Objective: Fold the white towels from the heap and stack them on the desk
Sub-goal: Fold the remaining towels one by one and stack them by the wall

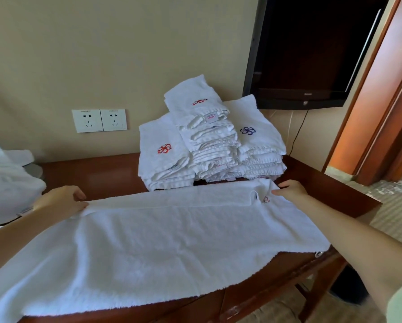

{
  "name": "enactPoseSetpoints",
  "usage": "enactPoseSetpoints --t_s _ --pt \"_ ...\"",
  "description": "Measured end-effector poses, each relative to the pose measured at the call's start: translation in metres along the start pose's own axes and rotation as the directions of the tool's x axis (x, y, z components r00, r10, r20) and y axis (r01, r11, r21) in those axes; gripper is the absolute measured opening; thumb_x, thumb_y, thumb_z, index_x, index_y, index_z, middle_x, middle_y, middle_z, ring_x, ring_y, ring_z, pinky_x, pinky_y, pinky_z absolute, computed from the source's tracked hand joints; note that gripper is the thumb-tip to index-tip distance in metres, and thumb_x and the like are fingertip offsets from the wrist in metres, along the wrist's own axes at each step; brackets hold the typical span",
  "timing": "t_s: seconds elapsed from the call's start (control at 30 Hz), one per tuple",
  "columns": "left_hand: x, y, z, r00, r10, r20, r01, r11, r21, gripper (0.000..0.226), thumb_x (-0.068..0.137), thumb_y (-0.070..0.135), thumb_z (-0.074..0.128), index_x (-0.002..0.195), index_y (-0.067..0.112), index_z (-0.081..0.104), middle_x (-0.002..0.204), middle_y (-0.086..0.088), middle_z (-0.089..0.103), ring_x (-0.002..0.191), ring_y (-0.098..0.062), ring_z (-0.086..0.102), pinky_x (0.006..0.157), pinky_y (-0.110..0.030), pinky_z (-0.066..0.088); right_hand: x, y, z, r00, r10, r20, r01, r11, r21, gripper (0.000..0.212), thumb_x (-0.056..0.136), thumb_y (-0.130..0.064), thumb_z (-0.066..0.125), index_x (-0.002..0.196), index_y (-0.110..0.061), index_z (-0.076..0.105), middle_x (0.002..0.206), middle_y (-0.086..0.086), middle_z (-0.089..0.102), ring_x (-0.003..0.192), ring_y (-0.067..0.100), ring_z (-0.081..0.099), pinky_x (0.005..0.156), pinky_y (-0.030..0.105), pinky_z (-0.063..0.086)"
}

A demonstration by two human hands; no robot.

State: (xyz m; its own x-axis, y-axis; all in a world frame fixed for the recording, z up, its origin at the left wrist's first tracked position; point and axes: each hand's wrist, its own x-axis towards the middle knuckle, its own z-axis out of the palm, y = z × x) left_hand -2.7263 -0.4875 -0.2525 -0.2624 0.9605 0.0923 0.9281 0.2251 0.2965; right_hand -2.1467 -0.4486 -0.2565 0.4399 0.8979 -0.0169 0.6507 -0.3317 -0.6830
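Towel (162,229) far corners in L grip (62,199), R grip (291,188).

Wooden desk (116,170), spread towel (162,231) in front, folded stacks (209,141) behind

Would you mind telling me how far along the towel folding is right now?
Done: three stacks of folded towels at the back of the desk. In hand: one towel spread flat, left hand pinching its far edge, right hand at the far corner. Left: the unfolded heap on the left.
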Motion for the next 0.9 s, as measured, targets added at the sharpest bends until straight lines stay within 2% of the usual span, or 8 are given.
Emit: enactPoseSetpoints --t_s 0.23,0.33,0.43,0.53,0.63,0.7,0.8,0.9 --pt "-0.034 0.041 0.006 0.956 0.293 -0.01 -0.287 0.941 0.179 0.041 0.091 0.027 0.06 0.131 0.026 0.053 0.127 -0.004 0.053 0.118 -0.025 0.05 0.096 -0.039 0.041 -0.018 0.007 -0.018 0.994 0.011 0.109 -0.001 0.996 -0.09 0.052 0.082 -0.023 0.075 0.121 0.007 0.06 0.122 0.022 0.062 0.105 0.032 0.062 0.097 0.045 0.048" --pt "-0.063 0.067 0.01 0.899 0.438 0.014 -0.438 0.895 0.09 0.042 0.092 0.027 0.06 0.133 0.027 0.052 0.131 -0.002 0.052 0.122 -0.023 0.047 0.101 -0.038 0.039 -0.033 0.012 -0.032 0.98 0.031 0.195 -0.011 0.995 -0.102 0.038 0.079 -0.027 0.077 0.103 0.0 0.067 0.104 0.015 0.067 0.095 0.028 0.065 0.082 0.038 0.052" --pt "-0.093 0.086 0.019 0.801 0.595 0.068 -0.598 0.801 0.037 0.04 0.094 0.034 0.057 0.133 0.032 0.051 0.134 0.006 0.052 0.125 -0.016 0.047 0.105 -0.032 0.037 -0.05 0.023 -0.053 0.965 0.077 0.25 -0.036 0.986 -0.165 0.037 0.078 -0.04 0.075 0.076 -0.008 0.058 0.077 0.007 0.059 0.068 0.019 0.057 0.058 0.026 0.043" --pt "-0.119 0.114 0.023 0.712 0.688 0.143 -0.694 0.72 -0.008 0.041 0.095 0.044 0.049 0.135 0.034 0.049 0.138 0.009 0.049 0.125 -0.011 0.046 0.106 -0.027 0.035 -0.068 0.038 -0.076 0.946 0.146 0.289 -0.107 0.984 -0.144 0.045 0.084 -0.053 0.067 0.095 -0.01 0.059 0.095 0.004 0.062 0.089 0.019 0.059 0.072 0.026 0.045" --pt "-0.142 0.153 0.02 0.682 0.714 0.162 -0.704 0.7 -0.121 0.058 0.088 0.066 0.033 0.135 0.036 0.048 0.139 0.011 0.047 0.125 -0.009 0.047 0.103 -0.023 0.035 -0.084 0.056 -0.096 0.922 0.161 0.351 -0.125 0.984 -0.124 0.064 0.081 -0.061 0.065 0.119 -0.011 0.057 0.117 0.001 0.06 0.111 0.018 0.057 0.083 0.025 0.048" --pt "-0.159 0.182 0.018 0.649 0.737 0.188 -0.7 0.675 -0.232 0.081 0.074 0.086 0.021 0.137 0.04 0.044 0.139 0.016 0.045 0.125 -0.006 0.045 0.102 -0.022 0.034 -0.092 0.069 -0.105 0.905 0.108 0.411 -0.088 0.994 -0.069 0.076 0.069 -0.063 0.075 0.123 -0.012 0.059 0.123 -0.001 0.06 0.115 0.016 0.057 0.09 0.026 0.048" --pt "-0.186 0.219 0.023 0.509 0.807 0.299 -0.79 0.576 -0.209 0.101 0.061 0.096 0.018 0.145 0.042 0.03 0.147 0.018 0.035 0.131 -0.006 0.04 0.107 -0.023 0.031 -0.11 0.082 -0.11 0.84 0.023 0.542 0.02 0.997 -0.073 0.086 0.045 -0.061 0.081 0.118 -0.018 0.063 0.121 -0.003 0.065 0.113 0.012 0.059 0.1 0.029 0.046" --pt "-0.204 0.242 0.029 0.411 0.842 0.351 -0.883 0.463 -0.079 0.104 0.061 0.092 0.032 0.15 0.041 0.014 0.154 0.013 0.026 0.135 -0.013 0.037 0.108 -0.028 0.031 -0.111 0.094 -0.114 0.825 -0.068 0.561 0.043 0.997 0.057 0.07 0.062 -0.052 0.083 0.116 -0.013 0.062 0.117 -0.002 0.067 0.107 0.019 0.066 0.094 0.031 0.049"
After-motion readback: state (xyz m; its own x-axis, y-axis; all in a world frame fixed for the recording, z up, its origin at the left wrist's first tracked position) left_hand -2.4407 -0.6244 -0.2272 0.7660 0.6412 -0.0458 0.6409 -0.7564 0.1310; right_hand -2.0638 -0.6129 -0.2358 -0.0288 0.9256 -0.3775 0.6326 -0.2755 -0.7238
